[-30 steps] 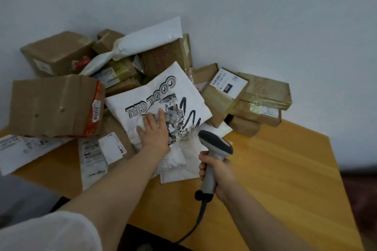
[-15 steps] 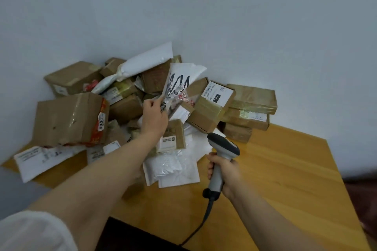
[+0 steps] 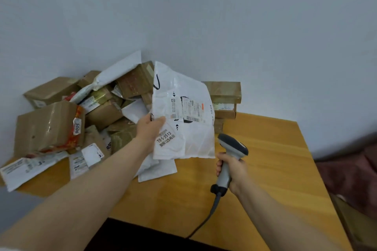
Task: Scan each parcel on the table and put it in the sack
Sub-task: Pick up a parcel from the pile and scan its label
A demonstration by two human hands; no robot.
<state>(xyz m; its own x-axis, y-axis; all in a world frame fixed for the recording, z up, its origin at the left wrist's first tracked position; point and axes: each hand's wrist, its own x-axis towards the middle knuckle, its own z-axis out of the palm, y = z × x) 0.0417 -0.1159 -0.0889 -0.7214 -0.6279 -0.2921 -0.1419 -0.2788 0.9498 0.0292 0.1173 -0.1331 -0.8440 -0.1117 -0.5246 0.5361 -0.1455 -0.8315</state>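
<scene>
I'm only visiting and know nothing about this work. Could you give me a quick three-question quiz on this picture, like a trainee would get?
1. What does the right hand grip? A a grey scanner; B a tape roll; C a brown box.
2. True or false: the white mailer bag held by the left hand shows no label.
3. What number is on the sticker of the big brown box at the left?
Key: 1 A. 2 False, its barcode label faces us. 3 5006.

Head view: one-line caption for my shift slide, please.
Left hand holds a white mailer, label facing the camera, over the parcel pile; right hand grips the scanner beside it.
</scene>
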